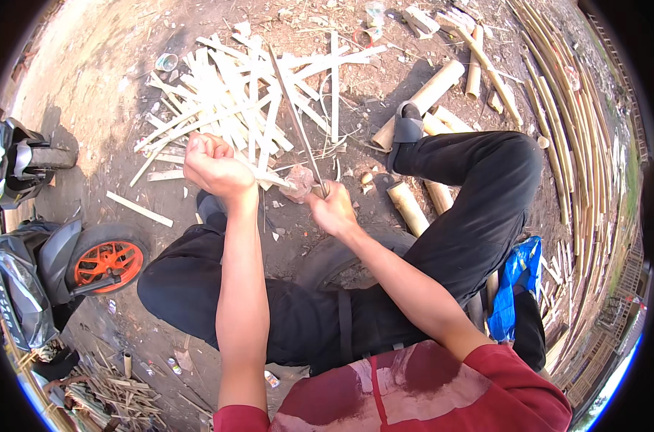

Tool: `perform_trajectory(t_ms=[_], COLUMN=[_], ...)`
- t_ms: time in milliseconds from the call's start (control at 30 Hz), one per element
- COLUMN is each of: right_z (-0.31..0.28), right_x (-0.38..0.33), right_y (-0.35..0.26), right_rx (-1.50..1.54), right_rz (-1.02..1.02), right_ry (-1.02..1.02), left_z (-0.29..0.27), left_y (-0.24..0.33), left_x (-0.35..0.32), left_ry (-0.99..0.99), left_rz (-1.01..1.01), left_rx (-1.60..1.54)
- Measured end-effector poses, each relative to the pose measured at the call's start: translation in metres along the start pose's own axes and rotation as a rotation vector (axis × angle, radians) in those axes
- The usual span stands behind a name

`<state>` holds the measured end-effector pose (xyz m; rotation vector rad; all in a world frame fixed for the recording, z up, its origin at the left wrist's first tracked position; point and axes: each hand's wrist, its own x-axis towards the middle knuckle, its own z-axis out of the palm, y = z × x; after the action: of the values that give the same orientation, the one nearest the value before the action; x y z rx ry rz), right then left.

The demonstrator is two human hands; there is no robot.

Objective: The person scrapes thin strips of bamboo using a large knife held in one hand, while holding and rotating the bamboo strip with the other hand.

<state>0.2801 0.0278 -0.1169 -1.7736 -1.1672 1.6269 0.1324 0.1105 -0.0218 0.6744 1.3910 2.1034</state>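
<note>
My right hand point(332, 207) is closed round the handle end of a long, thin-bladed knife point(295, 108), whose blade points up and away over the ground. To its left, my left hand point(220, 169) is curled in a fist. A pale bamboo strip point(266, 175) runs from this fist toward the knife's base; the fingers hide how it is gripped. Just left of my right hand sits a pinkish-brown lump point(297, 184), its kind unclear, touching the strip's end. Beyond my hands a loose heap of split bamboo strips point(222, 108) lies on the dirt.
A tyre point(323, 263) lies beneath my legs. Cut bamboo pieces point(408, 207) lie by my right foot, and long poles point(557, 129) line the right side. A motorcycle with an orange wheel rim point(109, 262) stands left. A blue plastic sheet point(516, 288) is beside my right leg.
</note>
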Motion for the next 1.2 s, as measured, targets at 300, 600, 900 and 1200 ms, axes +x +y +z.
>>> perform_trajectory(t_ms=[300,600,900,1200], right_z=[0.013,0.022,0.004,0.005], right_x=[-0.011,-0.02,-0.021,-0.014], right_y=[0.065,0.117,0.055,0.079], right_rx=[-0.296,-0.539,-0.637,-0.842], right_rz=[0.297,0.19,0.252,0.1], right_ry=[-0.198,-0.067,-0.269,-0.197], left_z=[-0.031,-0.023,-0.045,-0.062], left_y=[0.004,0.008,0.01,0.016], left_x=[0.015,0.009,0.023,0.022], left_ry=[0.087,0.124,0.147,0.162], left_rz=[-0.007,-0.039,0.014,0.033], left_rx=[0.023,-0.019,0.048,0.065])
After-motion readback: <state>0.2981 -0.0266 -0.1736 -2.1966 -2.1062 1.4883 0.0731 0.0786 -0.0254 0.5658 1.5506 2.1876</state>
